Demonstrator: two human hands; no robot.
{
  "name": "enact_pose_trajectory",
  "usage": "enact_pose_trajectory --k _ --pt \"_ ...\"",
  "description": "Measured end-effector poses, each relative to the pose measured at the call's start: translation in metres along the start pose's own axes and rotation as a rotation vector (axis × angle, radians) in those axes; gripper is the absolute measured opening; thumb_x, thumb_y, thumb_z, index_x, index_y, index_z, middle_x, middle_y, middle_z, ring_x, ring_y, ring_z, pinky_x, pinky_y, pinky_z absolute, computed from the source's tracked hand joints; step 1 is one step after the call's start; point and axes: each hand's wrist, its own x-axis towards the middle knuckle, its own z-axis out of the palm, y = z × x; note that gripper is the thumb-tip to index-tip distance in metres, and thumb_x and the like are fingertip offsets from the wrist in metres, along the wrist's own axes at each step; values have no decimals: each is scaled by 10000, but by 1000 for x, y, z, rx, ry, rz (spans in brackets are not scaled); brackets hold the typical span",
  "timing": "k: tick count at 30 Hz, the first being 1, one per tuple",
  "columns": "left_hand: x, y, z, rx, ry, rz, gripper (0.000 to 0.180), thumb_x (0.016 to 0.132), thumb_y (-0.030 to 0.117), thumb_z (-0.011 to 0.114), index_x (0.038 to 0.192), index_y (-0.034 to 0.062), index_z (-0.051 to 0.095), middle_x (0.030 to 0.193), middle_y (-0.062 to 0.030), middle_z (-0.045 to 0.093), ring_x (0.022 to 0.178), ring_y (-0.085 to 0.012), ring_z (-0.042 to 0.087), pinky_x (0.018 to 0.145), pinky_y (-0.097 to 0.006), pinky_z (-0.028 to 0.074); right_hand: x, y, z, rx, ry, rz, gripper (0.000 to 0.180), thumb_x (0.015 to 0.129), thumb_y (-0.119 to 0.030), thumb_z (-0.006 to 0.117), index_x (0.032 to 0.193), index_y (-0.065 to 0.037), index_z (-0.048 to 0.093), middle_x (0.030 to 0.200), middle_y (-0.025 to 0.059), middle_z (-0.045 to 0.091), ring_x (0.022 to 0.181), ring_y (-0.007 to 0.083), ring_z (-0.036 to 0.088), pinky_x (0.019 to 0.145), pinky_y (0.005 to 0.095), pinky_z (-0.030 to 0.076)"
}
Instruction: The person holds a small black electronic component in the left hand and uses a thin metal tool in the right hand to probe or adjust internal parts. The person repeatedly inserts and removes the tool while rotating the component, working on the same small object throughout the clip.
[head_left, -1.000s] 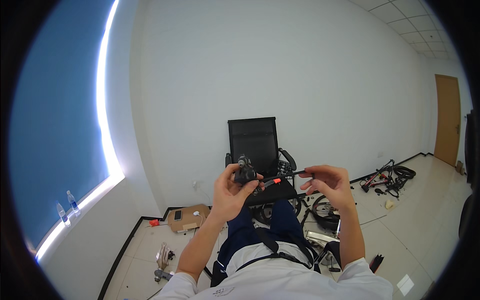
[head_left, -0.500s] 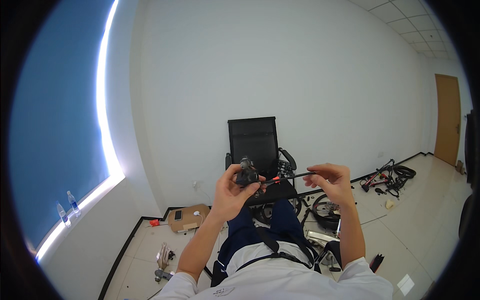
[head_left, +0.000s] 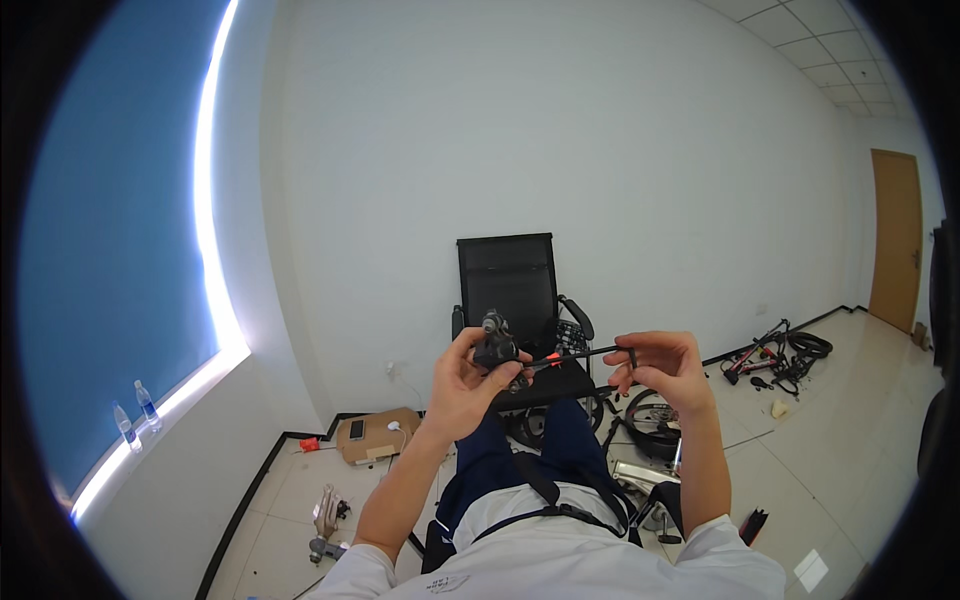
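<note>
My left hand [head_left: 463, 397] is closed around a dark bicycle part [head_left: 494, 347], which looks like a derailleur, and holds it up in front of my lap. A long black hex key [head_left: 588, 352] reaches sideways from that part to my right hand [head_left: 675, 370]. The key's tip is hidden near my left fingertips, where a small red-orange spot shows. Its bent short end lies between the thumb and fingers of my right hand, which are curled around it.
A black mesh chair [head_left: 507, 280] stands ahead against the wall. Bicycle wheels [head_left: 652, 418] and a silver frame piece [head_left: 642, 474] lie on the floor to the right. Farther right sit more bike parts [head_left: 762, 360]. A cardboard piece [head_left: 378, 438] with a phone [head_left: 357, 430] lies at left.
My right fingers have shifted on the hex key, and its bent end now shows pointing down. My left hand and the bicycle part stay nearly in place.
</note>
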Motion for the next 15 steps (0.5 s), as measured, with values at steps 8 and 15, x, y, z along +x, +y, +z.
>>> enact_pose_trajectory --k 8,15 --pt "-1 2 2 1 -1 -35 319 896 -50 624 1177 -45 474 1025 -178 673 927 -219 680 846 -359 567 2 1 -6 -120 44 99 201 884 17 597 1044 128 648 856 234 703 699 262 717 607 338 596" --pt "-1 -8 0 61 -59 6 347 890 -73 606 1195 -32 444 1049 -233 654 929 -273 686 842 -412 595 5 11 -8 -138 126 93 218 920 -81 556 821 101 623 617 154 642 454 211 626 423 308 521"
